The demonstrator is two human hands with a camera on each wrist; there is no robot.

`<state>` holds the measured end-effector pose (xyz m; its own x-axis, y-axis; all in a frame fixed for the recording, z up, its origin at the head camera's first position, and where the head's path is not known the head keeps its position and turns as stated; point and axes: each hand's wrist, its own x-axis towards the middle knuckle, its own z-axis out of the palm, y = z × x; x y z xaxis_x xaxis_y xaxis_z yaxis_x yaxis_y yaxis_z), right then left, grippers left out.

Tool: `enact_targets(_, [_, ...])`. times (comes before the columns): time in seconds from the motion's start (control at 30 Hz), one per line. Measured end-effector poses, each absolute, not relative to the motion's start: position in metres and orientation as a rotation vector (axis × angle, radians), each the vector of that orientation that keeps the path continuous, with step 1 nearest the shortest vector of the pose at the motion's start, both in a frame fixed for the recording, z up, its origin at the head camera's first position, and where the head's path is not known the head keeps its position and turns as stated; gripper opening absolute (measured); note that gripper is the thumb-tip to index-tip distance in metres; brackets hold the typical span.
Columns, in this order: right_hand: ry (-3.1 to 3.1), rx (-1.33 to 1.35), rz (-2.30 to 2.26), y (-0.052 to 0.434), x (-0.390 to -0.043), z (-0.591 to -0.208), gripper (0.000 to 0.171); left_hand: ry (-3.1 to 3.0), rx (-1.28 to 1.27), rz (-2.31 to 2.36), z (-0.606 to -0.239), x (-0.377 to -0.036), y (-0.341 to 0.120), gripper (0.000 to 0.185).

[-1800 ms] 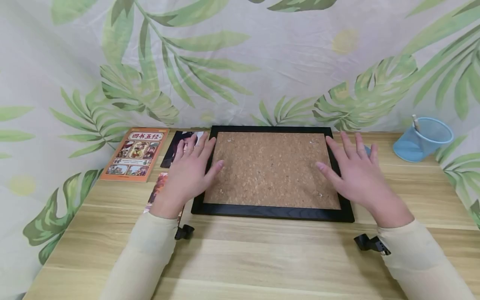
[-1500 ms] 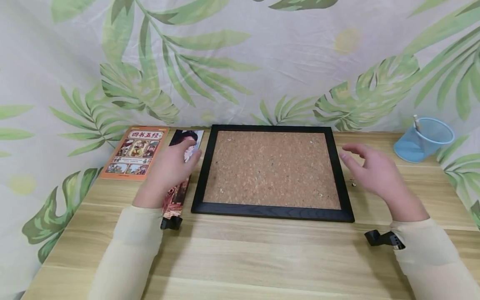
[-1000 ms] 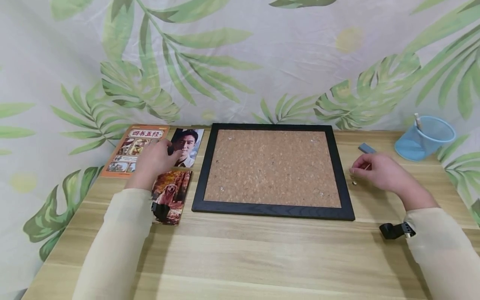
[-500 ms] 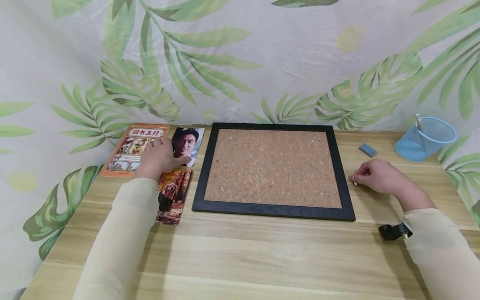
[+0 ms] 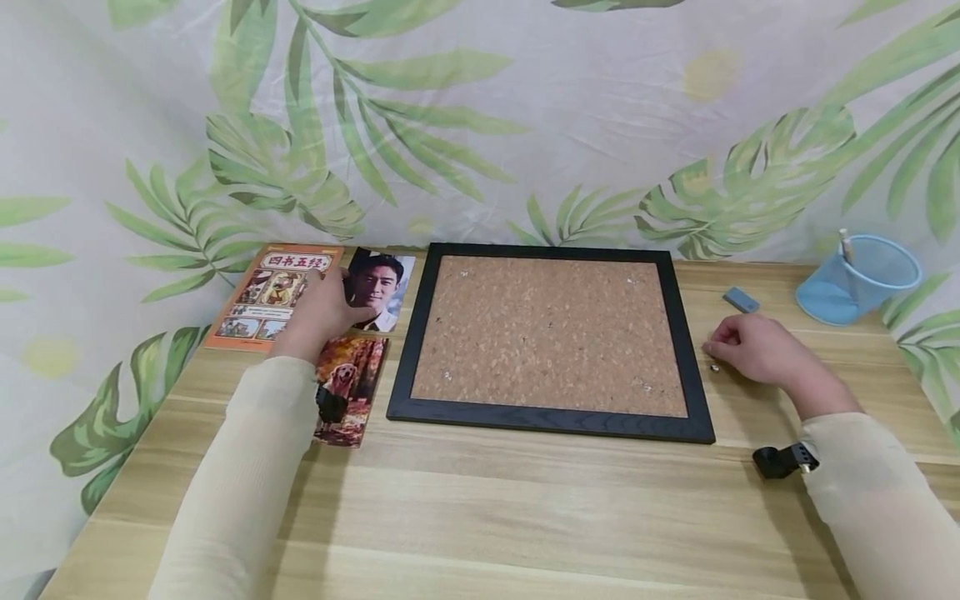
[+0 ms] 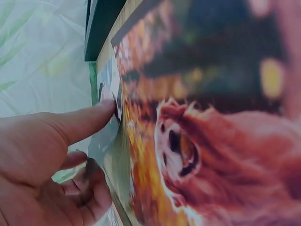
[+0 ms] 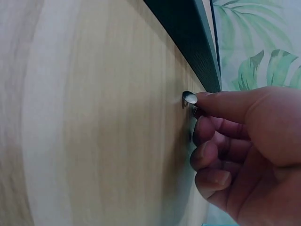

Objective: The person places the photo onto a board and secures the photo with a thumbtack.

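Note:
A cork board (image 5: pixel 550 333) in a black frame (image 5: pixel 551 421) lies flat on the wooden table (image 5: pixel 487 517). To its left, my left hand (image 5: pixel 322 304) pinches the edge of a portrait photo (image 5: pixel 386 279). In the left wrist view the thumb lies on the portrait photo (image 6: pixel 106 136) and the fingers curl beneath it. A dog photo (image 5: pixel 348 387) lies just nearer, under my wrist. Right of the frame, my right hand (image 5: pixel 746 346) rests on the table with curled fingers. Its fingertips pinch a small silver thumbtack (image 7: pixel 190 98) close to the black frame (image 7: pixel 193 42).
An orange picture book (image 5: pixel 270 292) lies at the far left, beside the portrait. A grey eraser (image 5: pixel 741 299) and a blue mesh cup (image 5: pixel 858 279) sit at the back right. A leaf-print cloth hangs behind the table.
Both hands left the cork board. My left hand went left and took the portrait photo's edge. My right hand went right of the frame and curled onto the thumbtack.

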<state>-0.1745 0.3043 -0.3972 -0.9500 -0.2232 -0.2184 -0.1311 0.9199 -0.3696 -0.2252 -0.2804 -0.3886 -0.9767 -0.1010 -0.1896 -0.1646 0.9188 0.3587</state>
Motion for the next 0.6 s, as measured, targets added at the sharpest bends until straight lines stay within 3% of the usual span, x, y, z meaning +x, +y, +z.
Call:
enact_targets(0.33, [2.900,-0.260,-0.590,0.300,-0.171,-0.393,0.027,2.908,-0.016,0.825,-0.397,-0.222,-0.295,0.064])
enact_targets(0.6, [2.924,-0.187,-0.693,0.295,-0.165,-0.384,0.026,2.937,-0.133,1.067,-0.395,-0.210,-0.300,0.046])
